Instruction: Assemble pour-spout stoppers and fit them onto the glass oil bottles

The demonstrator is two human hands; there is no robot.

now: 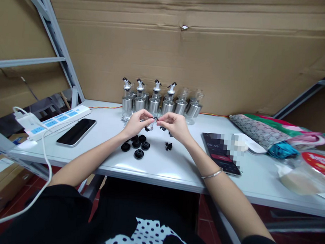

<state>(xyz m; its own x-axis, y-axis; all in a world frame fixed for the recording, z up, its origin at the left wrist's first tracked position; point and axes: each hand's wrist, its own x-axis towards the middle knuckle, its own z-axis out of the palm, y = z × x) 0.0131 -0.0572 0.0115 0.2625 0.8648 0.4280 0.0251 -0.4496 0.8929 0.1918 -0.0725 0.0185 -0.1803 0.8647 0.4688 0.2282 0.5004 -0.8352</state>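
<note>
Your table [158, 171] is pale grey-white. Bottles [154, 105] show as silver metal over clear glass, four of them with black-and-silver spouts. Stoppers [138, 153] near your left hand [136, 122] are black, as are the small caps [168, 146]. Power strip [63, 118]: white with light blue sockets; its cable is white. Phone [76, 131]: glossy black. Your bracelet [211, 174] is silver. Your clothing: black, with white fabric dotted black. Backdrop cardboard [186, 44]: plain brown.

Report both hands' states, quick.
Left hand: closed, pinching one end of a small spout piece.
Right hand: closed, fingertips on the same piece's other end.
</note>
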